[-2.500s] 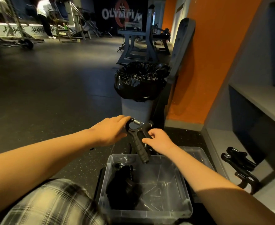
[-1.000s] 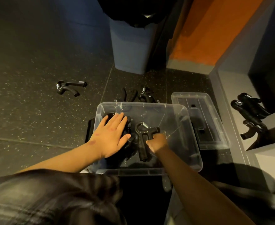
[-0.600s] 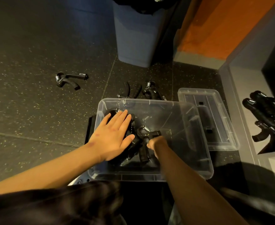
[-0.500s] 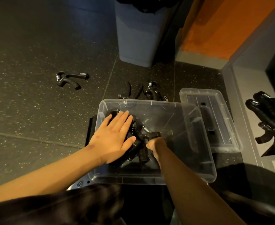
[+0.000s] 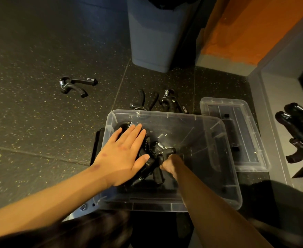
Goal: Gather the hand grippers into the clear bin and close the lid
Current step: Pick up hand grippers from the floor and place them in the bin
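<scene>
Head view: my left hand lies flat, fingers straight, pressing the pile of black hand grippers at the left of the clear plastic bin, centre frame. My right hand grasps one black spring hand gripper low inside the bin. Procedure: seat it flat beside the pile so the clear plastic lid, right of the bin, can close. Outstanding: a lone black gripper upper left, a cluster of black grippers behind the bin, and shelf grippers, cut off at the right edge. The right fingers are shadowed; I cannot count the pile.
</scene>
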